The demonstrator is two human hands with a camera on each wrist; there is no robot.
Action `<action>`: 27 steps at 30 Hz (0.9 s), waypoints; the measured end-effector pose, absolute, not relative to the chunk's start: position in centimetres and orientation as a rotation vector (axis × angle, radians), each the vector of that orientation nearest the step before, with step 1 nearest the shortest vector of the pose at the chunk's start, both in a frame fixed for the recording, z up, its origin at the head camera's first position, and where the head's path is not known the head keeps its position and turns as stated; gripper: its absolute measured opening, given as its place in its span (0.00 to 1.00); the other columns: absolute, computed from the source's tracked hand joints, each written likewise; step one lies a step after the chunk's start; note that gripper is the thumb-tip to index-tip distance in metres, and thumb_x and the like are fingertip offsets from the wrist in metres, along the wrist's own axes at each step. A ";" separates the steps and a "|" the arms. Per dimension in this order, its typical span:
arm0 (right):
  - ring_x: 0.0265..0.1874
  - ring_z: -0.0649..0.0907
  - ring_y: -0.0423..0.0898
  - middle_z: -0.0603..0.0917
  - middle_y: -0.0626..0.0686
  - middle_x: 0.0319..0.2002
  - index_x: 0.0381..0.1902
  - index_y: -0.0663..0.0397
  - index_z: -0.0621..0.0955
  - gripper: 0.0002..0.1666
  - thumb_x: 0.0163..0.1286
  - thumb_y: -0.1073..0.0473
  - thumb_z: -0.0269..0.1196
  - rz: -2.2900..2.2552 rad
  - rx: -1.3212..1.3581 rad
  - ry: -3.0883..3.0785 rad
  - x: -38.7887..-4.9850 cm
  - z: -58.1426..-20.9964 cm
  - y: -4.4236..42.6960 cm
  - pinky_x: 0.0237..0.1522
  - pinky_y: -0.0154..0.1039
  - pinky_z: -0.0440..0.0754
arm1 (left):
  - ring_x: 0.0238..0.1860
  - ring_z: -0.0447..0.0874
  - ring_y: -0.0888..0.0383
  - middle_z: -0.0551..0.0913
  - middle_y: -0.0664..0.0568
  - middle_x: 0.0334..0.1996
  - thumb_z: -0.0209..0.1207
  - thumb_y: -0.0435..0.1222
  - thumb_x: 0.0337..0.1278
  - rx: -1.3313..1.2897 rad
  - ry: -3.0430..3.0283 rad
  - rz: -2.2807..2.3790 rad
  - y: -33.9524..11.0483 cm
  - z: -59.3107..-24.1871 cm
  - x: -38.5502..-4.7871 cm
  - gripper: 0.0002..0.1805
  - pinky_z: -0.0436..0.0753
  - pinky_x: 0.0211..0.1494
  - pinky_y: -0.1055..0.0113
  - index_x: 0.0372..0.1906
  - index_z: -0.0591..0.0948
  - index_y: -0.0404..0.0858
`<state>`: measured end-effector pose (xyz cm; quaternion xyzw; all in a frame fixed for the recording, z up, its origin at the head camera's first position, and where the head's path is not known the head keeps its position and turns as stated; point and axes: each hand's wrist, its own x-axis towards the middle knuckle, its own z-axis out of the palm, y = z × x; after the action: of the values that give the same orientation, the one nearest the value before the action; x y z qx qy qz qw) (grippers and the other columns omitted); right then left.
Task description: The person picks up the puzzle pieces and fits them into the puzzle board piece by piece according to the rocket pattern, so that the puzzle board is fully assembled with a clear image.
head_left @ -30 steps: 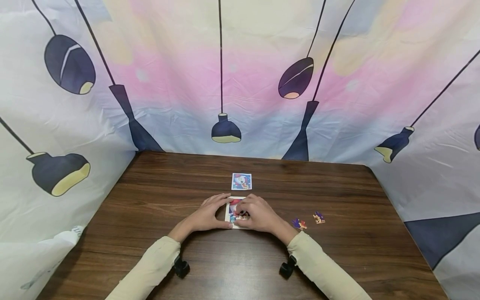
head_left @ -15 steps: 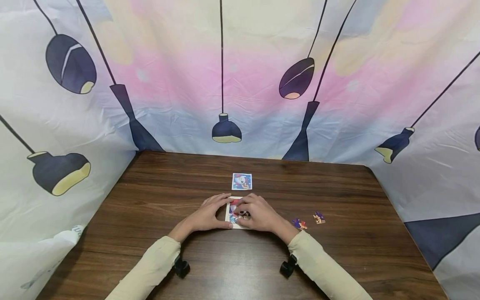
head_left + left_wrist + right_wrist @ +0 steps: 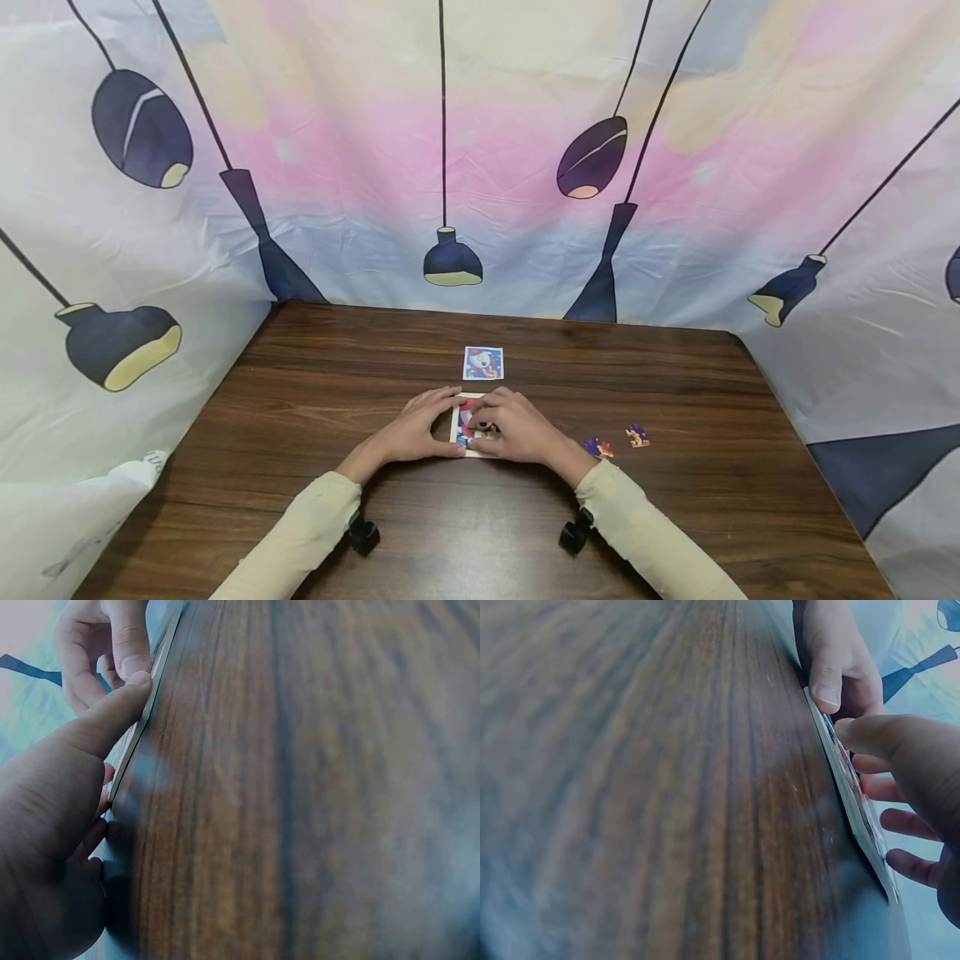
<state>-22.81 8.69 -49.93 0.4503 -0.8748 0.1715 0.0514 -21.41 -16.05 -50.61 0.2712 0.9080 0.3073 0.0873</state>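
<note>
A small jigsaw puzzle board (image 3: 454, 430) with a pale rim and a red, white and blue picture lies flat on the table. My left hand (image 3: 408, 429) holds its left side, thumb at the near corner and fingers at the far edge. Over the right part of the board, my right hand (image 3: 519, 429) rests bent fingertips and thumb on the picture, covering much of it. From the right wrist view, the right thumb (image 3: 874, 735) and spread fingers touch the board's top. Whether a loose piece lies under them is hidden.
A square picture card (image 3: 483, 363) lies just beyond the board. To the right of my right hand are purple and orange puzzle pieces, one nearer (image 3: 598, 447) and one farther (image 3: 638, 435). A printed curtain (image 3: 360, 192) hangs behind the brown wooden table (image 3: 480, 525).
The right fingertips shift very slightly on the puzzle picture. The left hand, the board, the card and the loose pieces stay where they were.
</note>
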 end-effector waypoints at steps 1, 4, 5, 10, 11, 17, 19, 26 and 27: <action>0.57 0.79 0.47 0.85 0.45 0.55 0.46 0.40 0.90 0.13 0.70 0.44 0.69 0.520 1.370 -2.664 -22.8 -49.9 8.7 0.58 0.51 0.79 | 0.80 0.51 0.40 0.58 0.48 0.80 0.69 0.62 0.55 0.806 2.703 0.915 -16.0 -50.6 -21.4 0.50 0.49 0.77 0.33 0.78 0.66 0.44; 0.58 0.78 0.47 0.84 0.45 0.56 0.47 0.40 0.90 0.14 0.70 0.43 0.69 0.508 1.371 -2.672 -22.9 -50.0 8.8 0.58 0.51 0.79 | 0.80 0.51 0.40 0.58 0.48 0.80 0.69 0.62 0.55 0.807 2.702 0.913 -16.0 -50.6 -21.5 0.50 0.49 0.76 0.32 0.78 0.66 0.44; 0.58 0.78 0.47 0.84 0.45 0.57 0.48 0.40 0.90 0.14 0.70 0.43 0.68 0.502 1.371 -2.675 -22.9 -50.0 8.8 0.58 0.51 0.79 | 0.80 0.51 0.40 0.58 0.48 0.80 0.69 0.62 0.55 0.806 2.701 0.911 -16.0 -50.6 -21.5 0.50 0.49 0.77 0.33 0.78 0.66 0.44; 0.55 0.79 0.46 0.85 0.46 0.55 0.47 0.41 0.90 0.14 0.70 0.44 0.68 0.522 1.372 -2.645 -23.1 -50.0 9.1 0.56 0.47 0.80 | 0.80 0.51 0.40 0.59 0.47 0.80 0.69 0.62 0.55 0.804 2.705 0.902 -16.0 -50.7 -21.5 0.50 0.49 0.77 0.33 0.78 0.66 0.44; 0.55 0.79 0.46 0.85 0.46 0.54 0.47 0.42 0.90 0.13 0.70 0.45 0.69 0.534 1.363 -2.640 -23.1 -49.8 9.3 0.55 0.46 0.80 | 0.80 0.51 0.40 0.59 0.47 0.80 0.69 0.62 0.54 0.804 2.704 0.903 -16.0 -50.7 -21.5 0.50 0.50 0.77 0.33 0.78 0.66 0.44; 0.54 0.80 0.45 0.85 0.48 0.54 0.46 0.45 0.90 0.12 0.70 0.48 0.70 0.612 1.220 -2.660 -23.0 -48.4 11.8 0.54 0.46 0.81 | 0.80 0.51 0.41 0.59 0.48 0.80 0.69 0.63 0.54 0.791 2.702 0.900 -16.0 -50.6 -21.4 0.50 0.50 0.77 0.33 0.78 0.67 0.45; 0.54 0.80 0.45 0.85 0.48 0.53 0.46 0.46 0.90 0.12 0.70 0.49 0.70 0.645 1.169 -2.672 -22.7 -48.0 12.9 0.54 0.46 0.81 | 0.80 0.51 0.40 0.59 0.47 0.80 0.69 0.63 0.53 0.783 2.703 0.901 -16.0 -50.6 -21.4 0.51 0.49 0.77 0.34 0.78 0.67 0.45; 0.53 0.83 0.44 0.87 0.45 0.50 0.51 0.47 0.89 0.15 0.71 0.50 0.69 0.671 1.022 -2.661 -21.5 -47.3 16.9 0.53 0.48 0.83 | 0.80 0.51 0.41 0.59 0.48 0.80 0.70 0.63 0.52 0.794 2.719 0.891 -16.0 -50.6 -21.5 0.51 0.50 0.77 0.35 0.78 0.67 0.44; 0.52 0.83 0.44 0.87 0.45 0.50 0.51 0.48 0.89 0.15 0.71 0.49 0.69 0.667 1.001 -2.663 -21.3 -47.3 17.4 0.53 0.48 0.84 | 0.80 0.51 0.41 0.59 0.48 0.80 0.70 0.63 0.52 0.794 2.721 0.889 -16.0 -50.6 -21.5 0.51 0.50 0.78 0.35 0.77 0.67 0.45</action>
<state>-21.27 17.44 -47.31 0.3407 -0.9058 0.2268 0.1097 -21.48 -16.01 -50.59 0.2662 0.9126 0.2982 0.0852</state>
